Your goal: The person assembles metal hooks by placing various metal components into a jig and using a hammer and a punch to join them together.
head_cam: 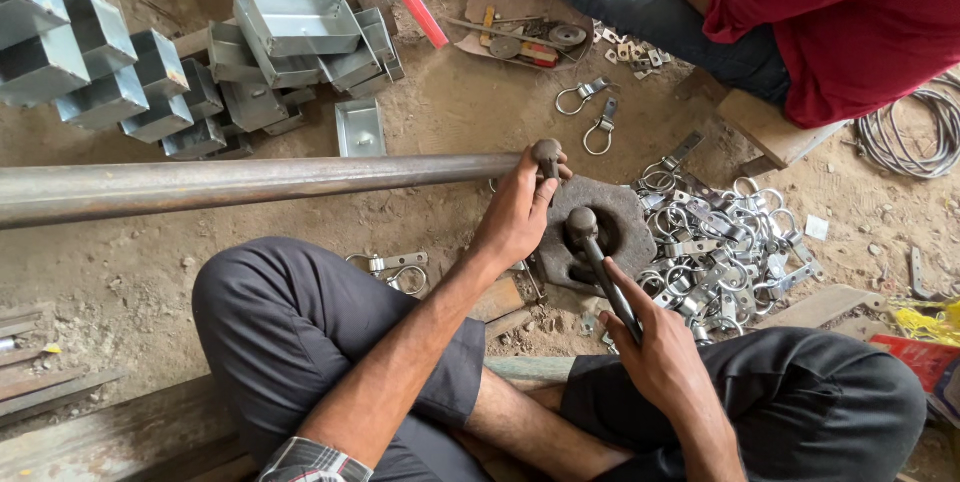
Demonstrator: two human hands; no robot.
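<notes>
L hand [518, 214] closed round a knobbed rod [547, 154] w/ its tip on the round block [610, 232], centre floor. R hand [655, 347] grips a hammer [592, 247], head on block. Metal trays [300, 37] far left, one holding a bolt; clamps [715, 242] piled right of block.

The round block [610, 227] is dark, rough, matt iron; right of it lie bright, shiny plated metal clamps [715, 237]; left of it a dull, rusty-brown steel pipe [250, 182]; beyond that, smooth grey sheet-metal boxes [290, 32]; the floor [450, 102] is dusty earth.
</notes>
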